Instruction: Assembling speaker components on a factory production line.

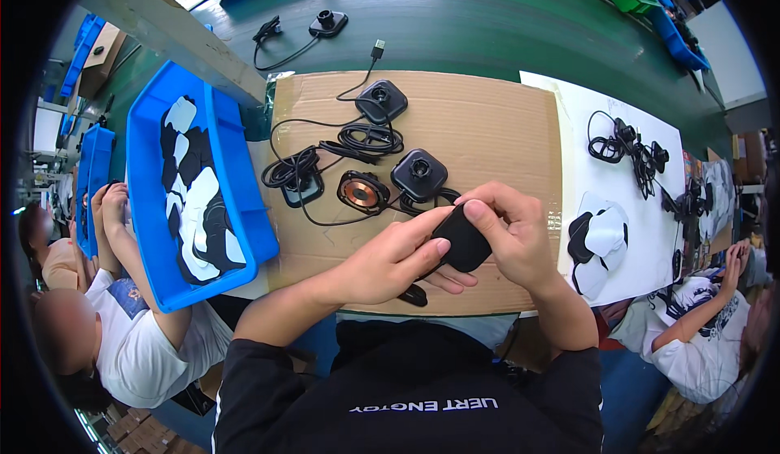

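Note:
My left hand (390, 260) and my right hand (517, 238) both grip a black rounded-square piece (465, 239) near the front of the cardboard sheet. Its flat, matte face is turned up. Left fingers support it from the left and below, while the right thumb and fingers pinch its upper right edge. A bundle of black cable (414, 295) shows beneath my left hand. Beyond my hands lie a square black device with a round socket (419, 175), a similar device (381, 101) with coiled cable, and an upturned one showing a copper-coloured disc (362, 192).
A blue bin (264, 247) at left holds black and white cut pieces. White board (654, 202) at right carries cabled devices and a pile of black and white pieces (600, 238). A post (175, 31) rises at far left. Co-workers sit on both sides.

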Demonstrator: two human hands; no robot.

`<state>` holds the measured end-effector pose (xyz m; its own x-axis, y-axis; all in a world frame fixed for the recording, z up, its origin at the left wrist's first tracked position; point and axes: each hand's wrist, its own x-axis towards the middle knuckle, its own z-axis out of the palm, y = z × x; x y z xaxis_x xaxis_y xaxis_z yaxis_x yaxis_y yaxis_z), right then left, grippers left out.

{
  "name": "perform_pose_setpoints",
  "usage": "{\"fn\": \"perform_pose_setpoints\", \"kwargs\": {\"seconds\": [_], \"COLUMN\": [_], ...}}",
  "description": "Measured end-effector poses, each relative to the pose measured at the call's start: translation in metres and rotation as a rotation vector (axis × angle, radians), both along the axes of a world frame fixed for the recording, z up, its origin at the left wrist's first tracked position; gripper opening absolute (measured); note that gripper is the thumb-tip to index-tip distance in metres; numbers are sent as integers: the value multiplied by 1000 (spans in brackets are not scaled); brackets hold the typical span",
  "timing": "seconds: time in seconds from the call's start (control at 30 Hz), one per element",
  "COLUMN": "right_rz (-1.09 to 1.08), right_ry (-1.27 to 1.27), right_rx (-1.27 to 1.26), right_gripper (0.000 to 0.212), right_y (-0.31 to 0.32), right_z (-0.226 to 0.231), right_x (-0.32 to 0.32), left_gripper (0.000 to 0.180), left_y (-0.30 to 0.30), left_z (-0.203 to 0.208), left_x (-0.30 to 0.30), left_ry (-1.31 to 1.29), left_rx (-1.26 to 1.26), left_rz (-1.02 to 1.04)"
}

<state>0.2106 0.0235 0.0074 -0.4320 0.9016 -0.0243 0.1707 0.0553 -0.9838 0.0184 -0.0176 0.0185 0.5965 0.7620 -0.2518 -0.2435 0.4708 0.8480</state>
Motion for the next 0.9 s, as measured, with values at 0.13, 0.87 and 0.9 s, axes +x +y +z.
{"fn": "perform_pose_setpoints", "kwargs": {"seconds": [0.13,0.87,0.9], "right_rz": [-17,-1482,-1645], "right_ry": [7,523,391], "right_rx": [5,-24,-140], "right_gripper": [9,27,25], "right_y": [4,-325,-351], "right_z": [-2,-79,-80], "right_x": [0,265,262], "left_gripper": [40,39,42], "left_y": [4,118,129], "left_z": [-5,-5,-18], "left_x": [0,-36,-47], "left_ry": [-66,1646,1739], "left_rx": [-135,728,787], "left_rz": [33,200,153]}}
